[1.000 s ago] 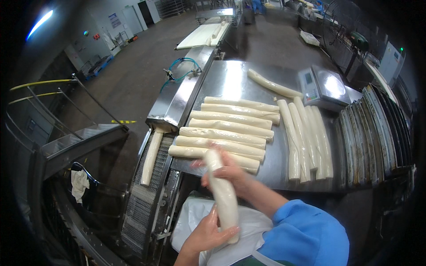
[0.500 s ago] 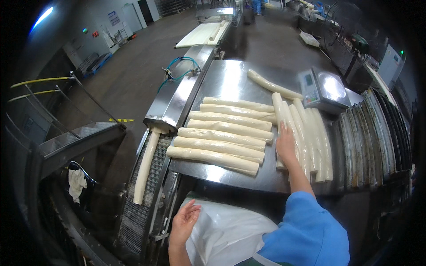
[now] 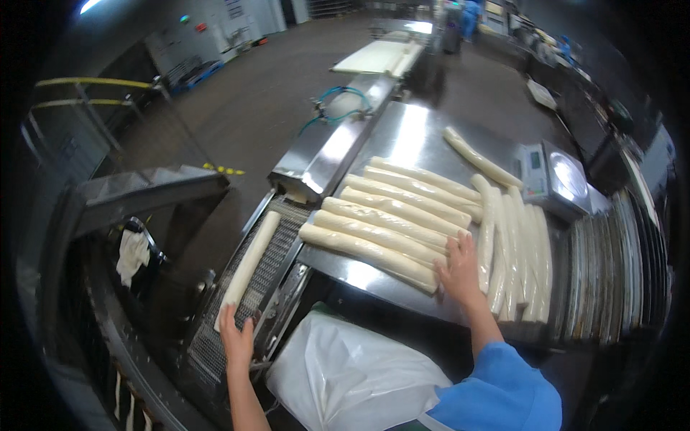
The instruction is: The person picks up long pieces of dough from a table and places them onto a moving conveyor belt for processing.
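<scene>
We stand at a steel worktop [image 3: 402, 140] with our left hand [image 3: 237, 339] down at the near end of a long dough roll [image 3: 248, 264] that lies lengthwise on the mesh conveyor belt [image 3: 266, 276]; the fingers are spread and rest at the roll's end without closing round it, a touch that suits steadying soft dough better than squeezing it. Our right hand [image 3: 460, 267] lies flat and open on the worktop, its fingers spread against the near ends of the row of dough rolls [image 3: 392, 223], so neither grip pinches anything. Those rolls lie side by side, touching along their length and slanted across the steel, which keeps them packed and easy to reach one at a time from the near edge. A second batch of rolls [image 3: 514, 251] lies just beside them on the right, running away from us, and one single roll [image 3: 480, 158] sits apart farther back. A weighing scale [image 3: 557, 178] stands at the right rear, close to the dough, and stacked trays [image 3: 618, 266] line the right edge within arm's reach. A white plastic bag [image 3: 345, 377] hangs below the worktop's near edge, in front of our body.
</scene>
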`<state>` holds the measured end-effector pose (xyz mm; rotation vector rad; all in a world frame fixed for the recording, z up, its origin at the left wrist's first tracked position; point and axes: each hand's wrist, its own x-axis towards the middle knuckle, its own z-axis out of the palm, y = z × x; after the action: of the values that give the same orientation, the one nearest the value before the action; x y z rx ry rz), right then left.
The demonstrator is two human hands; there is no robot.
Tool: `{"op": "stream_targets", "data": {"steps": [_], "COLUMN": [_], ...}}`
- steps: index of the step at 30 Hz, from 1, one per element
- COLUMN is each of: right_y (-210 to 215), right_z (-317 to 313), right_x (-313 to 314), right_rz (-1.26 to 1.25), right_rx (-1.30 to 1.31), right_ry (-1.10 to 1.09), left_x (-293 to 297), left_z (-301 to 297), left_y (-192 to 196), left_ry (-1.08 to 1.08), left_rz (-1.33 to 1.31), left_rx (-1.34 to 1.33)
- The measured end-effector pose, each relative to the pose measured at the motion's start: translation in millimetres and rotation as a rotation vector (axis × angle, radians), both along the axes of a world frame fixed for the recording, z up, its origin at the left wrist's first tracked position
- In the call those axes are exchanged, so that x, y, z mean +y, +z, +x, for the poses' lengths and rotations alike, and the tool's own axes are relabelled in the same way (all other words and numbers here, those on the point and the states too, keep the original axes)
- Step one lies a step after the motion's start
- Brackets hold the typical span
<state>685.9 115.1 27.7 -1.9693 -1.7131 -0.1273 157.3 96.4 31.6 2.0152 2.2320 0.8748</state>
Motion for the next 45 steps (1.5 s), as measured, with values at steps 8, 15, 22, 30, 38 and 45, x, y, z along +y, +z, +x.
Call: {"op": "stream_targets", "data": {"steps": [8, 15, 22, 30, 38, 45], "right_y": [31.1, 20.2, 18.9, 23.1, 14.0, 4.4], "right_z": [-61.0, -68.5, -67.0, -71.4, -67.4, -134.3], "right_x": [7.9, 34.5, 44.0, 33.1, 33.3, -10.7], "right_rz": [-0.381, -0.349, -0.291, -0.28, -0.206, -0.206], "right_rx": [-0.06, -0.194, -0.226, -0.181, -0.166, 0.889], "right_ry": [0.104, 0.191, 0.291, 0.266, 0.256, 0.558], "left_x": [-3.1, -17.3, -35.0, -106.4, -141.9, -126.2], "left_z": [-56.4, -31.8, -26.3, -64.5, -80.1, 5.4], "left_y": [-9.0, -12.2, -13.2, -4.9, -11.7, 0.9], "left_ry": [0.288, 0.352, 0.23, 0.389, 0.537, 0.446], "left_rz": [-0.163, -0.22, -0.157, -0.119, -0.189, -0.204], "left_rx": [-0.023, -0.003, -0.012, 0.023, -0.005, -1.353]}}
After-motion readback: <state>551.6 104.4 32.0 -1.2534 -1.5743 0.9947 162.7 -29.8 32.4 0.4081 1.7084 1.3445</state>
